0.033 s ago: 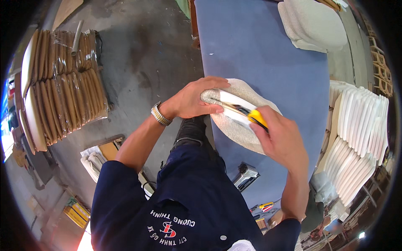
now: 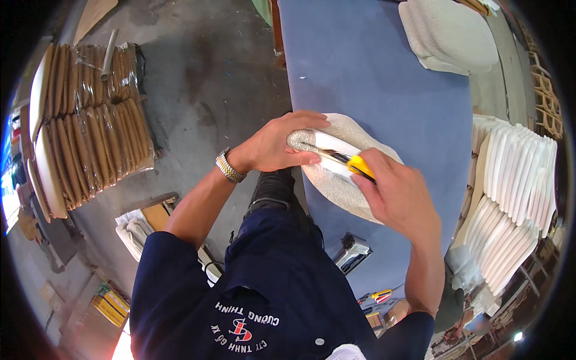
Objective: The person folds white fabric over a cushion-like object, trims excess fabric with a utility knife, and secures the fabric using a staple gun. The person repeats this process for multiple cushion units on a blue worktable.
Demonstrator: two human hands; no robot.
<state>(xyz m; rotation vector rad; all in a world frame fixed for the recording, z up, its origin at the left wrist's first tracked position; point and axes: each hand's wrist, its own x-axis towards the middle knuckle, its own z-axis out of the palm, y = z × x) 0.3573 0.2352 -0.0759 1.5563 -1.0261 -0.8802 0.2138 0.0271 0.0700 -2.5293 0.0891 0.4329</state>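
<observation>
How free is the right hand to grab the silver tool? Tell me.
Probably not yet: the silver tool lies nearby on the blue table, but the right hand is holding the yellow-handled tool.

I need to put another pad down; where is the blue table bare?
The blue table is bare beyond the held pad, left of the stacked cushions, except one white scrap. Crowded: nearer you, around the metal tool and yellow tool.

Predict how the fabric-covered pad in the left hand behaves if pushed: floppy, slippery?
The fabric-covered pad probably holds its outline: its curved edges show no droop. Its nubby surface suggests it won't slide easily. Its rounded end looks padded and might compress.
</observation>
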